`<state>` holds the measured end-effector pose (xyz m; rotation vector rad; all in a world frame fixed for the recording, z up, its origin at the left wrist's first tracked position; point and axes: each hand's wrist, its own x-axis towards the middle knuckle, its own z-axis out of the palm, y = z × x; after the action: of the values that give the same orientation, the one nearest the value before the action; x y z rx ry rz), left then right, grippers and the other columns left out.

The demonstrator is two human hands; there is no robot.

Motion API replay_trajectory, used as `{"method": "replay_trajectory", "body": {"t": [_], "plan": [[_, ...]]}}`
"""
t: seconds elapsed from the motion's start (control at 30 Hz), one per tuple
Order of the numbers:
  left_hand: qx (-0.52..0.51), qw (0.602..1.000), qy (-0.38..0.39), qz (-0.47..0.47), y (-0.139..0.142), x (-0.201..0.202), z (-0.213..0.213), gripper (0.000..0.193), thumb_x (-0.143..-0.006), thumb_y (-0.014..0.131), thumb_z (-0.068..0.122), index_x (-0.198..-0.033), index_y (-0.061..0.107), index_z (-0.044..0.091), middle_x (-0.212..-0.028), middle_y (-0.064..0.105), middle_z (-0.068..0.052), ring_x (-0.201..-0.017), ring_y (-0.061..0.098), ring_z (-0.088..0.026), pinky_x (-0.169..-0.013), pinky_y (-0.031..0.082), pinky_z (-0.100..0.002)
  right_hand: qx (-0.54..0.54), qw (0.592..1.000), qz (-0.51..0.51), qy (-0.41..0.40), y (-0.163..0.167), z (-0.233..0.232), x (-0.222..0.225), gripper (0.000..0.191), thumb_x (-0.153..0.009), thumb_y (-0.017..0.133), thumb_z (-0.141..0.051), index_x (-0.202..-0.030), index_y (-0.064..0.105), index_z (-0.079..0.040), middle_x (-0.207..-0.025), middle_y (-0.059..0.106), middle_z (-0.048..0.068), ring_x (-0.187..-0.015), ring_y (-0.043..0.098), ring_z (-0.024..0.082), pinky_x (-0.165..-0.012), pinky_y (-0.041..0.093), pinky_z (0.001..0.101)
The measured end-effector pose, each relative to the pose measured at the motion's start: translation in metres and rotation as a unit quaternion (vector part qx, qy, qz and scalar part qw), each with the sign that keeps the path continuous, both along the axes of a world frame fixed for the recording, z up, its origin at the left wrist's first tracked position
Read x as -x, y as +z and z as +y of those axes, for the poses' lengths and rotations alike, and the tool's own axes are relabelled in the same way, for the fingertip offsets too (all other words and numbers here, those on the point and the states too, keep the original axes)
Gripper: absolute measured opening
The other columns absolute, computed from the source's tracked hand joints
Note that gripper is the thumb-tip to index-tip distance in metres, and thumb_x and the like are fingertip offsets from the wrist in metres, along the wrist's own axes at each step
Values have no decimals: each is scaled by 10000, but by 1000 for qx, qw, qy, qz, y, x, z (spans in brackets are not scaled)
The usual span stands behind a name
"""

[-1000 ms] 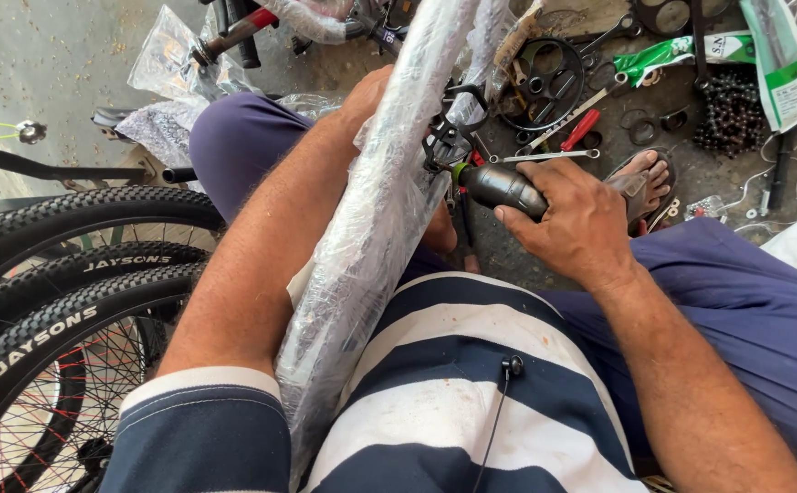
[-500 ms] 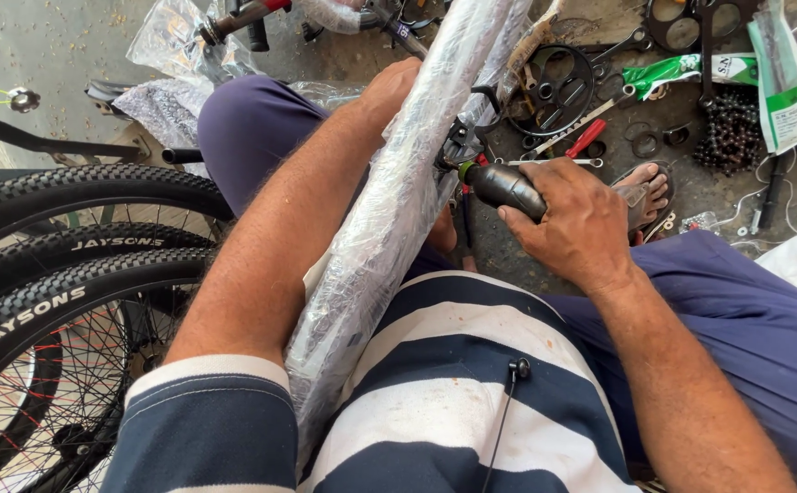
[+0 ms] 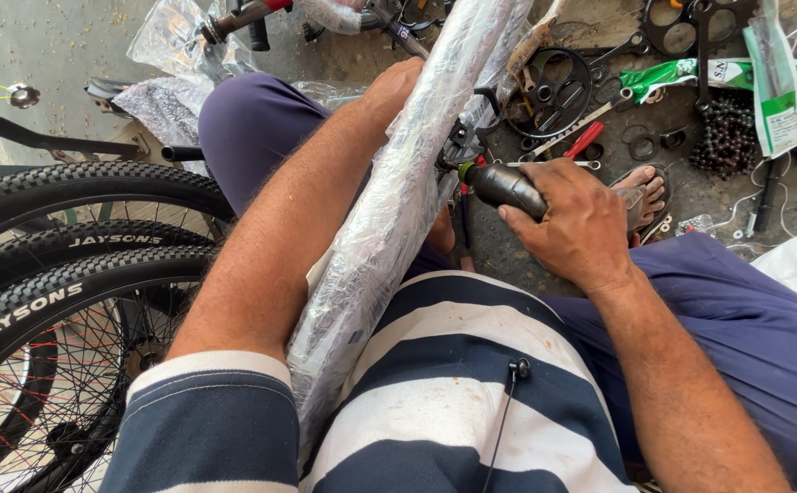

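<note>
Two hands hold the work. Left hand (image 3: 397,87) rests against the long plastic-wrapped bicycle frame tube (image 3: 389,219); its grasp is hidden. Right hand (image 3: 574,224) closes fully around the black cylindrical tool handle (image 3: 501,185). Slick wrapping left of that grip could let the tube slide.

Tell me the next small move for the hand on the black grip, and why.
Probably keep twisting the black grip with the right hand. That hand is wrapped round it, its end meets the plastic-wrapped frame, and the left hand braces that frame.
</note>
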<state>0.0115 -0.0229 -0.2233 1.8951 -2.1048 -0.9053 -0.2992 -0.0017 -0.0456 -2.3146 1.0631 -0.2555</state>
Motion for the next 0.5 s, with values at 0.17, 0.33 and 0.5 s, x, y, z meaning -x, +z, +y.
{"method": "replay_trajectory", "body": {"t": [0.17,0.33,0.5], "plan": [[-30,999,24,17,2,1,-3,353,-961,712,220,-1299,691,118,-1165,666,-160,-1128,614,-292,-966,491,-423,-92,992,63,-66,3,-12,11,549,-837,852,-426,-1215,723,-50,-1048,705,136,-808,719,265,-681,586,395],[-61,996,57,32,6,3,-3,358,-951,710,257,-1284,693,128,-1189,655,-144,-1153,600,-288,-968,489,-420,-118,989,-29,-88,-4,-17,30,551,-835,861,-381,-1244,739,-32,-1048,726,116,-876,718,235,-772,568,367],[-195,920,192,281,12,5,-14,329,-988,685,265,-1239,715,53,-1134,685,-154,-1057,635,-269,-897,519,-391,-358,882,-191,-241,-9,-13,54,497,-878,828,-286,-1272,721,-2,-1055,728,93,-929,683,231,-843,544,321]]}}
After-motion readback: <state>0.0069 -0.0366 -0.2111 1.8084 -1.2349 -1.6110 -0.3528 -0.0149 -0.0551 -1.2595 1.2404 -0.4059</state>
